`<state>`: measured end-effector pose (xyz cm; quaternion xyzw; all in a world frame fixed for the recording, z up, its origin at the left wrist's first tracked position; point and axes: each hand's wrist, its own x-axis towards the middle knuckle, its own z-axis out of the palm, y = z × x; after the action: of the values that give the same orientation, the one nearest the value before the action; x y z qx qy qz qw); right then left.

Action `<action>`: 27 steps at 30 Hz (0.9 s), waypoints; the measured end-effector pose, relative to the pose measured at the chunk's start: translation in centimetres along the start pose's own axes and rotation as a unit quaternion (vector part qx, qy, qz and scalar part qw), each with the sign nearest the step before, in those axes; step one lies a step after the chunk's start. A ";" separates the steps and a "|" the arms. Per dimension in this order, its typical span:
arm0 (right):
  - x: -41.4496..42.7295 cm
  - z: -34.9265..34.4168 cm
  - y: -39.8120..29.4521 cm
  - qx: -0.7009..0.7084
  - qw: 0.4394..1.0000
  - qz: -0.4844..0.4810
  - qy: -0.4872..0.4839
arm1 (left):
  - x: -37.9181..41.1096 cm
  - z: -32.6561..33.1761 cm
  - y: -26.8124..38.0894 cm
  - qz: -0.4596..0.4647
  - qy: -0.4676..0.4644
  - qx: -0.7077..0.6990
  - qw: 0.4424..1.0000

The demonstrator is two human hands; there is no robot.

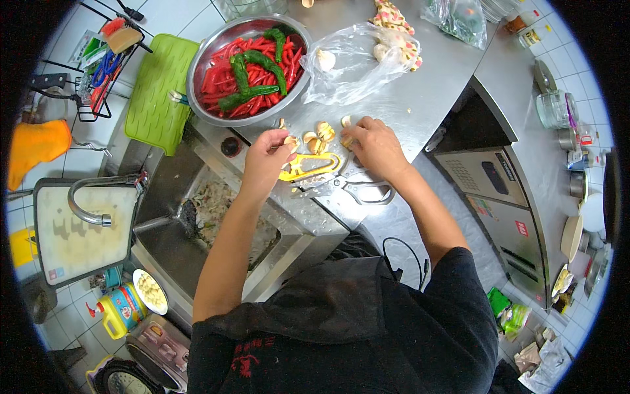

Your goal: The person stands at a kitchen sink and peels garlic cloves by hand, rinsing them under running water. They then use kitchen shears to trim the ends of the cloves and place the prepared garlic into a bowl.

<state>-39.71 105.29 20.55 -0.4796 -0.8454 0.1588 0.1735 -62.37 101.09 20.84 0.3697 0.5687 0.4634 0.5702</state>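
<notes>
My left hand [269, 156] pinches a garlic clove [291, 142] between thumb and fingers, over the steel counter's edge. My right hand [373, 147] rests on the counter with its fingertips down at more garlic [346, 143]; whether they grip it cannot be told. Between the hands lie several loose garlic cloves [317, 144]. Nearer to me are a yellow-handled peeler or cutter [310, 166], not clearly identifiable, and kitchen scissors [366, 191] with grey handles. A clear plastic bag [352, 81] with garlic bulbs [326, 59] lies beyond. A steel bowl [193, 93] holds red chillies [214, 81] and long green peppers [266, 64].
At the left, a steel sink [165, 197] holds wet scraps [221, 212] under a curved faucet [83, 207]. A green drying mat [160, 88] lies by the bowl. A plate of peeled garlic [151, 293] stands near a yellow detergent bottle [118, 310]. A steel cabinet [492, 187] stands at the right.
</notes>
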 end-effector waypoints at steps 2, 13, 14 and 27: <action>0.3 0.7 0.4 -0.018 0.999 0.005 -0.027 | 0.6 0.3 -0.3 0.004 0.002 0.037 0.999; -0.8 -1.2 0.3 0.414 0.899 0.108 -0.096 | 0.8 3.1 0.1 0.302 -0.015 0.511 0.804; -0.9 -1.3 0.1 0.434 0.889 0.106 -0.096 | 0.9 3.2 -0.2 0.297 -0.017 0.509 0.808; -1.1 -1.3 0.7 0.413 0.894 0.152 -0.081 | 1.3 3.4 -0.8 0.280 -0.039 0.371 0.885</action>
<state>-38.08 104.79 21.29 -0.4732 -0.6315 0.5562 0.2607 -59.03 102.44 19.90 0.7160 0.5492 0.3440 0.2597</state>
